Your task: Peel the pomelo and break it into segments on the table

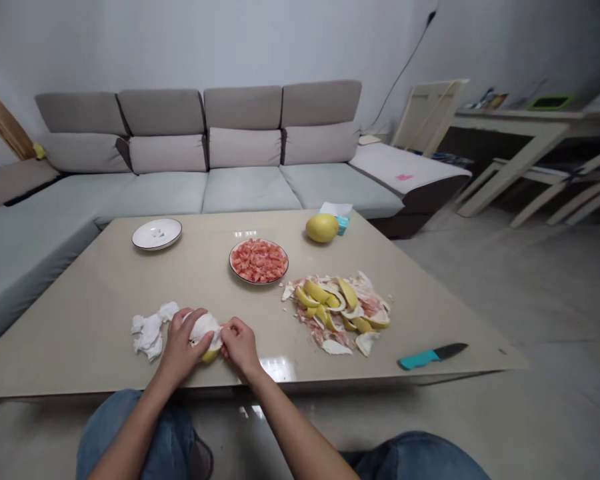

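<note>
Near the front edge of the table, a partly peeled pomelo (203,327) shows white pith on top and a bit of yellow rind below. Wrapped around its left side is my left hand (183,343), thumb across the front. At the fruit's right side my right hand (239,343) is closed in a pinch, touching the pith; a small reddish bit shows at its fingertips. Crumpled white tissue (150,330) lies just left of my left hand. Beyond my hands stands a plate (231,268) heaped with pink pomelo flesh (260,260).
A pile of yellow rind and pith (337,310) covers the table's right part. A teal-handled knife (433,356) lies near the front right edge. Farther back are a whole pomelo (322,228), a tissue pack (343,220) and a white plate (145,237). A sofa (245,190) stands behind.
</note>
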Action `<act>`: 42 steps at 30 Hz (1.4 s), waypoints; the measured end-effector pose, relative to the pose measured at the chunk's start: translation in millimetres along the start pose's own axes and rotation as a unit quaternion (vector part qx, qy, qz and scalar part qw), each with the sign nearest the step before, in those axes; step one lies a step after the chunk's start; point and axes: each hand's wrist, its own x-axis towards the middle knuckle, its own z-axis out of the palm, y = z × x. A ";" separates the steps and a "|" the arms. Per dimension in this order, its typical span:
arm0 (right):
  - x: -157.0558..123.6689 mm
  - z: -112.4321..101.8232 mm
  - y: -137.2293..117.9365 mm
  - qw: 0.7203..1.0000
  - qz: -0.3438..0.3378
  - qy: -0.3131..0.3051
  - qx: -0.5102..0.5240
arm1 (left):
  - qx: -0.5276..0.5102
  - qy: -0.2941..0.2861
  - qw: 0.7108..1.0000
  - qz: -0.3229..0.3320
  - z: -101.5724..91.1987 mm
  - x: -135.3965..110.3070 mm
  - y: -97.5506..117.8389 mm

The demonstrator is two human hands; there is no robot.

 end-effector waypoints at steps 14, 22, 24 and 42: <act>-11.0 -14.3 -19.2 0.986 -0.058 -0.042 -0.147 | -0.019 0.042 0.999 0.005 2.3 -15.0 -2.8; -4.1 -9.2 -9.7 0.984 -0.064 -0.013 -0.164 | -0.018 0.034 0.999 0.012 2.4 -11.1 -7.2; -12.6 -9.2 -9.3 0.983 -0.096 0.001 -0.154 | -0.012 0.034 0.999 0.019 0.0 -12.5 -5.5; -47.3 -7.9 5.9 0.878 -0.358 0.105 -0.302 | -0.045 -0.024 0.998 -0.020 -16.0 -18.8 17.1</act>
